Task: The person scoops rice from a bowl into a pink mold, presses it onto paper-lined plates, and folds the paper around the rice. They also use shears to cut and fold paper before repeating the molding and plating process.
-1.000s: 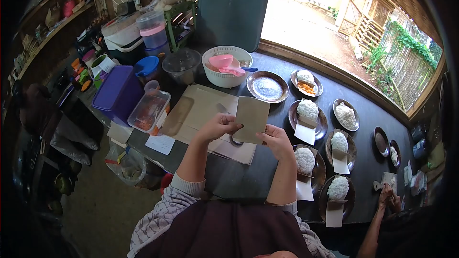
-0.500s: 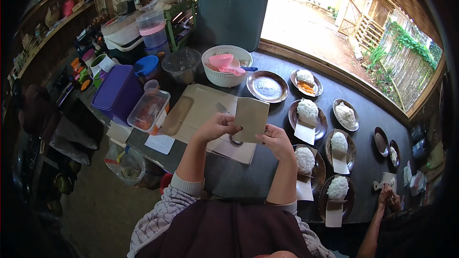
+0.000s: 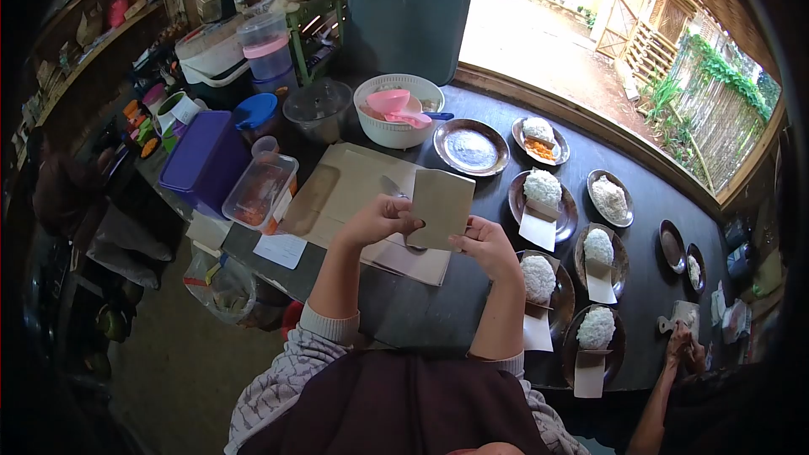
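A square piece of brown paper is held up over the table between my two hands. My left hand pinches its lower left side with thumb and fingers. At its lower right corner, my right hand grips the edge. Beneath lie large sheets of brown paper and a smaller stack of brown sheets. A metal utensil rests on them, partly hidden behind the held paper and my left hand. To the right, a mound of white rice sits with a folded paper on a brown plate.
More plates with rice stand on the right. Behind are a round plate and a white basket with pink scoops. A clear container and purple box stand left. At far right, another person's hands touch a board.
The held paper has turned very slightly, and both hands keep their grip on it in nearly the same place. The plates and containers stay where they were.
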Demonstrator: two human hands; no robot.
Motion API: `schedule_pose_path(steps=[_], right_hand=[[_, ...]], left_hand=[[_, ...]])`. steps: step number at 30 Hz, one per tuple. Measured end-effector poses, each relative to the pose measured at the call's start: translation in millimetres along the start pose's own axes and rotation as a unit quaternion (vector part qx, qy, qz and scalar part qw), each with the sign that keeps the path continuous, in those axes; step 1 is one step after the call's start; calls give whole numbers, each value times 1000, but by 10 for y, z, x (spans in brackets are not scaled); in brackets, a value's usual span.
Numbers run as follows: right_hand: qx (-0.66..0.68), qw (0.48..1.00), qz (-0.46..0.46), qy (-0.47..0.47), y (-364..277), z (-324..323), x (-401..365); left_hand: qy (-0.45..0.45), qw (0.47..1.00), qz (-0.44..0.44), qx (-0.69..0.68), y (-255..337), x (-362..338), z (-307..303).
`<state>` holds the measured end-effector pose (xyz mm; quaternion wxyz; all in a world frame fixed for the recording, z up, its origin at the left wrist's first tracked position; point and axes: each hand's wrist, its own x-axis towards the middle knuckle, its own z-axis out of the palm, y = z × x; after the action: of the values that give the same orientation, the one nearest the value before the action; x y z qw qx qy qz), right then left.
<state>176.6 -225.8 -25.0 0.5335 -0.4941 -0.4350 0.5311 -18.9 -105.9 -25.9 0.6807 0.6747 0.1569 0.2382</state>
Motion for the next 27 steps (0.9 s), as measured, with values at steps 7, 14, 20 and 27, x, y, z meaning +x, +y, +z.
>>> schedule_pose_path(steps=[7, 14, 20, 27], right_hand=[[-15, 1000, 9, -3, -8, -1, -2], [3, 1000, 11, -2, -25, 16, -14], [24, 1000, 15, 6, -2, 22, 2], [144, 982, -71, 97, 62, 84, 80]], left_hand=[[-16, 1000, 2, -2, 23, -13, -16], [-13, 1000, 5, -8, 24, -13, -10], [-5, 1000, 17, -18, -34, 12, -37], [33, 988, 6, -154, -118, 106, 187]])
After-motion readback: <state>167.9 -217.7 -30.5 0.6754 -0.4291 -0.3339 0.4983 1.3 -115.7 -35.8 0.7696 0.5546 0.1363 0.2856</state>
